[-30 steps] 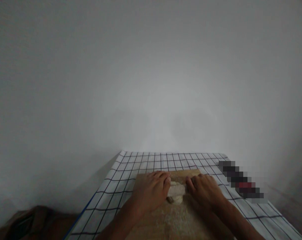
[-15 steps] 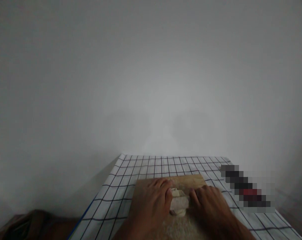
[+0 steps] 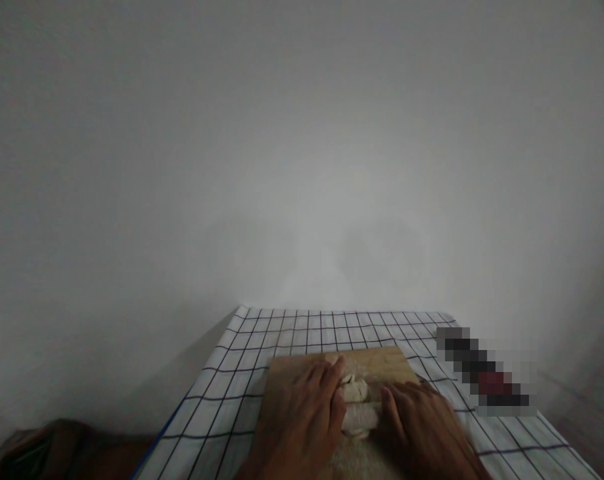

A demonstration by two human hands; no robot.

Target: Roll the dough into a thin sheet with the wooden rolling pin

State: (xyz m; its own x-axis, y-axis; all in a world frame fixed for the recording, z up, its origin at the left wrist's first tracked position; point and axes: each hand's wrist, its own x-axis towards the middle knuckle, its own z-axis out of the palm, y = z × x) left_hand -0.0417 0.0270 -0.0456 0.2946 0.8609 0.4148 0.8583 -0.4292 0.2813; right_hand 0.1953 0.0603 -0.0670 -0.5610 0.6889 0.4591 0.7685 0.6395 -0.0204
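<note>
On a wooden board (image 3: pixel 277 387) dusted with flour lies a pale, floury rolling pin (image 3: pixel 361 418), set crosswise over a lump of dough (image 3: pixel 355 390). Dough shows beyond the pin and a little on its near side. My left hand (image 3: pixel 307 407) is closed over the pin's left end, its fingers reaching forward past it. Over the right end my right hand (image 3: pixel 417 417) is closed too, with its thumb toward the middle. Both ends of the pin are hidden under my hands.
A white cloth with dark grid lines (image 3: pixel 222 387) covers the table. Right of the board lies a dark and red item (image 3: pixel 487 373), blurred into blocks. Brown, dark material (image 3: pixel 57 447) is at the lower left. A plain wall (image 3: pixel 312 167) rises behind the table.
The rolling pin has rolled slightly toward me, and more dough shows beyond it. The fingers of both hands are stretched further forward over it.
</note>
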